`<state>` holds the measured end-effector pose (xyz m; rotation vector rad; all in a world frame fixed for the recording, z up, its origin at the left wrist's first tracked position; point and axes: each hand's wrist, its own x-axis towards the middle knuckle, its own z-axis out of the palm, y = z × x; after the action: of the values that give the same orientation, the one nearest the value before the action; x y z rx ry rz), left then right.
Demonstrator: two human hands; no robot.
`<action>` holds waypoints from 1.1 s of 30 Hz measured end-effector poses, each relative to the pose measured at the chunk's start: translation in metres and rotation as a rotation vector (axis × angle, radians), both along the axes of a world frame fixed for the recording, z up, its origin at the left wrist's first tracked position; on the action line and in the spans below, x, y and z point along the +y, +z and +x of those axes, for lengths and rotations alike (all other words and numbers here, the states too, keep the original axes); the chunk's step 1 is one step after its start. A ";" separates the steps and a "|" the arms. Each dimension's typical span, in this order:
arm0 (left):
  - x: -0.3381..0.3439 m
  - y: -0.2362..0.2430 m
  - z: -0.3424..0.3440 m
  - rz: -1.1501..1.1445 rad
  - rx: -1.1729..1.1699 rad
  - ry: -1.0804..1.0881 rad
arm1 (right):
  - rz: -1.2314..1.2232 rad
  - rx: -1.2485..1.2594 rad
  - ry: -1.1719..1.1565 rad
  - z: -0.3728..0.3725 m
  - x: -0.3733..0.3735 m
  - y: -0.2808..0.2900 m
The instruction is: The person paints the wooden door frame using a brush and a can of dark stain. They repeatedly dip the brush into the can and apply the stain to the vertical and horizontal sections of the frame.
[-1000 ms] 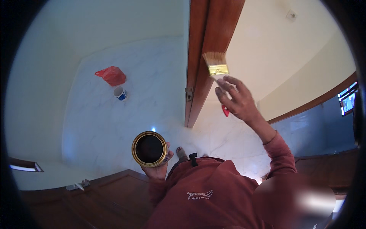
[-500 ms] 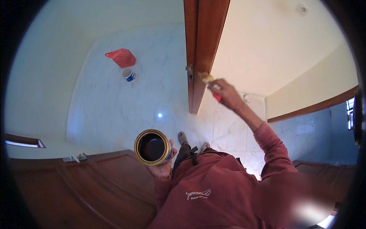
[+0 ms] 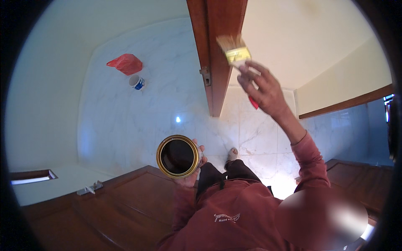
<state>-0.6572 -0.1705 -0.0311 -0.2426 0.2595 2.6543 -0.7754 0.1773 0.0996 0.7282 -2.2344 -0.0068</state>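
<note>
My left hand (image 3: 189,179) holds a gold-rimmed tin can (image 3: 177,155) of dark brown liquid upright at waist height. Up and to the right, my right hand (image 3: 261,88) grips a paintbrush (image 3: 235,51) by its handle, whose red end shows below my fingers. The brush's pale bristles point up and left, over the face of the brown wooden post (image 3: 222,16), with a metal latch plate (image 3: 205,76) on its edge; I cannot tell if they touch the wood. The bristles are slightly blurred.
A red plastic bag (image 3: 127,63) and a white-and-blue pot (image 3: 136,82) sit on the marble floor (image 3: 113,117) to the left of the post. Brown panelled doors (image 3: 117,201) lie at lower left and lower right. A pale wall (image 3: 331,37) rises on the right.
My right hand and brush dipped down the post half a second ago and are now higher again, bristles up. The can has shifted slightly right. My feet and the view have shifted a little.
</note>
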 end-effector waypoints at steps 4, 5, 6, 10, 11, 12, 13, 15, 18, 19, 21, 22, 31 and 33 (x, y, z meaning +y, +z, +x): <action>-0.012 -0.004 -0.038 0.014 -0.036 -0.057 | -0.001 -0.154 -0.061 0.001 -0.010 -0.069; -0.015 -0.015 -0.044 -0.006 -0.002 -0.077 | 0.001 -0.191 -0.081 0.004 -0.013 -0.093; -0.019 -0.026 -0.050 -0.027 0.034 -0.097 | -0.015 -0.214 -0.098 0.007 -0.016 -0.116; -0.040 -0.076 -0.060 -0.142 -0.089 -0.080 | -0.085 -0.368 -0.151 0.016 -0.026 -0.192; -0.045 -0.089 -0.065 -0.171 -0.113 -0.101 | -0.091 -0.417 -0.169 0.017 -0.029 -0.207; -0.049 -0.100 -0.070 -0.201 -0.137 -0.123 | -0.176 -0.470 -0.171 0.021 -0.031 -0.218; -0.045 -0.111 -0.077 -0.182 -0.120 -0.135 | -0.255 -0.518 -0.161 0.020 -0.030 -0.226; -0.031 -0.127 -0.093 -0.092 -0.045 -0.180 | -0.385 -0.519 -0.128 0.011 -0.024 -0.226; -0.035 -0.177 -0.089 -0.118 -0.171 -0.147 | -0.546 -0.378 -0.057 0.000 -0.030 -0.175; -0.031 -0.198 -0.094 -0.145 -0.240 -0.124 | -0.564 -0.308 -0.040 -0.004 -0.029 -0.153; -0.015 -0.219 -0.105 -0.042 -0.147 -0.215 | -0.466 -0.102 0.002 -0.002 -0.022 -0.126; -0.010 -0.233 -0.107 0.004 -0.101 -0.248 | -0.404 0.029 0.012 -0.003 -0.022 -0.119; 0.011 -0.408 -0.124 -0.075 0.003 -0.291 | 0.084 0.284 -0.088 -0.020 -0.029 -0.240; 0.011 -0.461 -0.129 -0.086 0.003 -0.278 | 0.097 0.334 -0.084 -0.029 -0.029 -0.298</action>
<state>-0.7863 -0.1590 -0.4918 -0.2133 0.3802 2.3723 -0.8049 0.1483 -0.1980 0.6324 -1.9518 -0.2610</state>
